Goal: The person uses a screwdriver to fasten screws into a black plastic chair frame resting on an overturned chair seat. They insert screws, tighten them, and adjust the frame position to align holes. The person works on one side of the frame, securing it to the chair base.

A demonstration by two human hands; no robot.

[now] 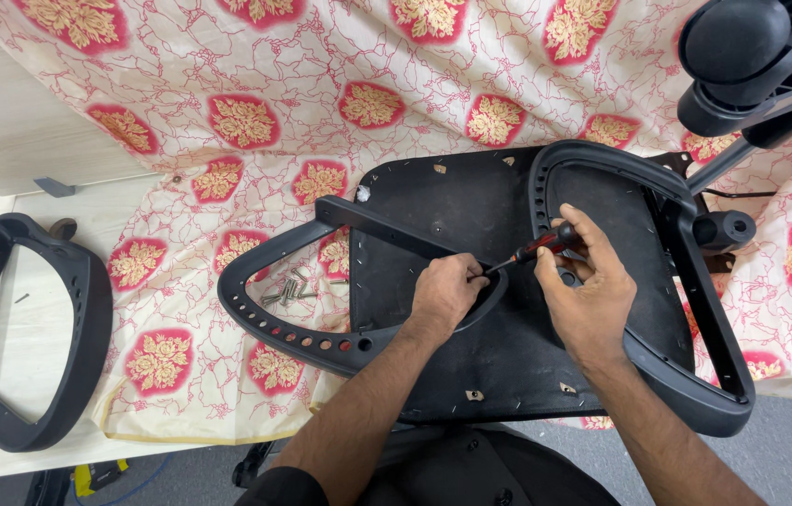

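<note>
**Screwdriver at chair armrest, seat underside up**

Head view. Left hand [444,292] curled over inner curve of looped black plastic armrest [269,323], grip closed on it. Right hand [588,290] grip closed round red-and-black screwdriver [538,247], tip angled toward left hand. Both over flat black seat base [471,201], matte, dotted with staples, lying centre on cream cloth [227,122] with red floral medallions. Second armrest [695,300] framing seat's right side. Small heap of silver screws [291,289] on cloth inside left loop. Spare black loop frame [30,328] far left on pale table [21,131]. Glossy castor wheels [742,56] top right.
</note>
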